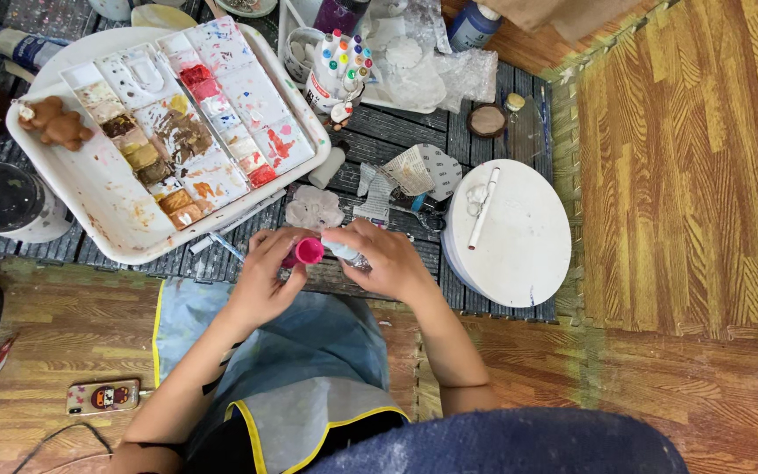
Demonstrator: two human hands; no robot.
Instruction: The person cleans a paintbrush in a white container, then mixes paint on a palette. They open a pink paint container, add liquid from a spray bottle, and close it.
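Fingers (284, 263) of left hand (265, 276) on pink cap (309, 252), right hand (388, 259) gripping pale tube (341, 249)

Small paint tube with bright pink cap (308, 252), lying roughly level, cap end pointing to nine o'clock, pale body (340, 248) toward three o'clock mostly hidden in the hands, held above a blue apron, six o'clock of the paint-smeared palette.

Floor: wood-pattern foam mat tiles in orange-brown (704, 158), seams showing, w/ a green-tinged strip at the tile joint on the right. Centre & top: dark grey slatted low desk (396, 132). Even daylight, soft shadows. No walls or windows in view; black shape at the left edge, can't tell what.
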